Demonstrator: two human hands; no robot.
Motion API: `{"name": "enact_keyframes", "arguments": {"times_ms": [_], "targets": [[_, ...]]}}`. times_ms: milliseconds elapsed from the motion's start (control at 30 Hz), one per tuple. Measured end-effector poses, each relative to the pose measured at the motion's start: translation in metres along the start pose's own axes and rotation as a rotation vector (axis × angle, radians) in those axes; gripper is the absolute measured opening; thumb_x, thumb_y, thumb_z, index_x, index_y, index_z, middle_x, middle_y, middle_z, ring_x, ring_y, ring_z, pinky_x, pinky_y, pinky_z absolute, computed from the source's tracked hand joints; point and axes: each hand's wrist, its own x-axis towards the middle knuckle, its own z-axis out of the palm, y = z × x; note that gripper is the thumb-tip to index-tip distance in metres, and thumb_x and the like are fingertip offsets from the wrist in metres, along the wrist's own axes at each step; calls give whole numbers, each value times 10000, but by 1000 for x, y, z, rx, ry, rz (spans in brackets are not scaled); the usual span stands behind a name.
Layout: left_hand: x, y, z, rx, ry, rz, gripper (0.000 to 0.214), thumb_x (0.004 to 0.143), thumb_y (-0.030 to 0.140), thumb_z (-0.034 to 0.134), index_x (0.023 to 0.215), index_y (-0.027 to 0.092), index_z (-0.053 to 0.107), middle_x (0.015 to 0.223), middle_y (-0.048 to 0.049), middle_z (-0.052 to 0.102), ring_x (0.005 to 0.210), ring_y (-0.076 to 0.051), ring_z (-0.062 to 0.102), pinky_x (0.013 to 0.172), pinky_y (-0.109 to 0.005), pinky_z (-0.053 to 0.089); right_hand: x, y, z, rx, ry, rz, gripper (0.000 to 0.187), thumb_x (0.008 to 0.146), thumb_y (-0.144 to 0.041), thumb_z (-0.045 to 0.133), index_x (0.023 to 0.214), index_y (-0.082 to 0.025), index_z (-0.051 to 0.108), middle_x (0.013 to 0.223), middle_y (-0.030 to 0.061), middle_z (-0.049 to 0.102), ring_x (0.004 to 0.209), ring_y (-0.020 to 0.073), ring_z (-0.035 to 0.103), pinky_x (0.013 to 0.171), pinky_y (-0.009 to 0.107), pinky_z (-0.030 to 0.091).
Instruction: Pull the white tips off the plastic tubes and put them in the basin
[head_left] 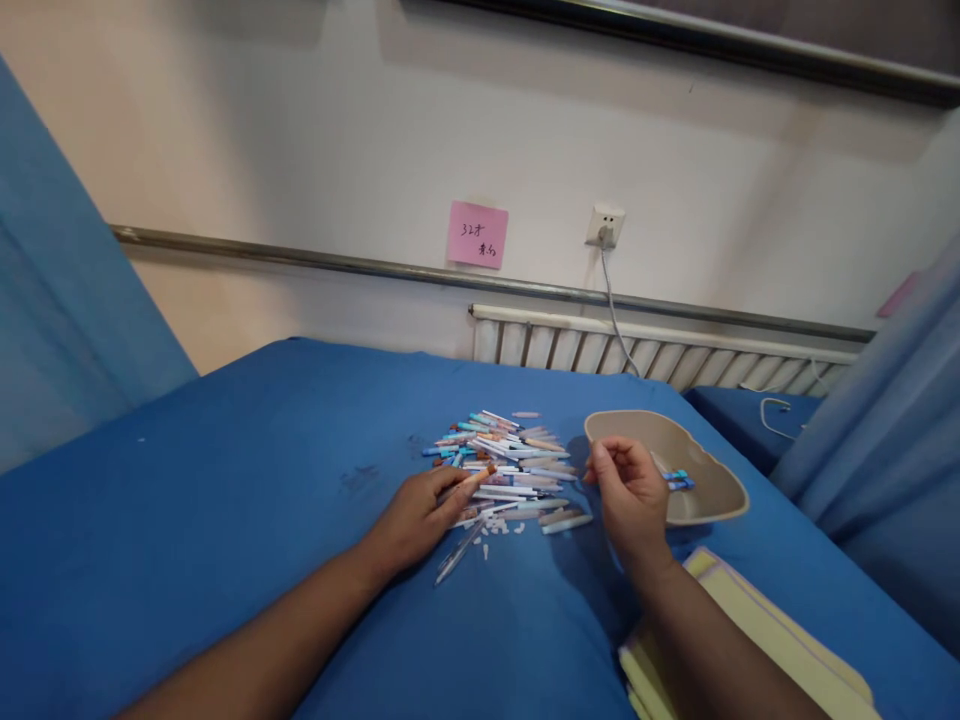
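Observation:
My left hand (429, 510) is closed at the near left side of a pile of pen parts (517, 480). Between its thumb and fingers is a pen barrel (480, 476) with an orange-brown end. White refills, pale tapered barrels and blue and brown pieces make up the pile. Several tiny white pieces (491, 526) and a clear pen barrel (459, 552) lie at its near edge. My right hand (630, 490) is raised by the left side of a beige basin (720, 505), fingers pinched; what they hold, if anything, is unclear. Blue pens (679, 481) are visible inside the basin.
Blue cloth (225, 520) covers the table. A folded yellow cloth (780, 620) lies at the near right, partly under my right forearm. Behind stand a white radiator (555, 345) and a wall socket (606, 222) with a cord. Blue curtains (892, 430) hang at both sides.

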Motion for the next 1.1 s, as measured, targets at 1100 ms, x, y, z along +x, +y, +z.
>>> {"name": "enact_keyframes", "arguments": {"times_ms": [1100], "targets": [[6, -13, 11, -294, 145, -260, 416, 787, 564, 444, 691, 171, 545, 519, 56, 446, 430, -100, 406, 396, -183, 305, -29, -1, 14, -635, -1063, -204, 103, 833, -149, 513, 866, -184, 604, 940, 39, 560, 896, 148, 511, 790, 245, 389]]}}
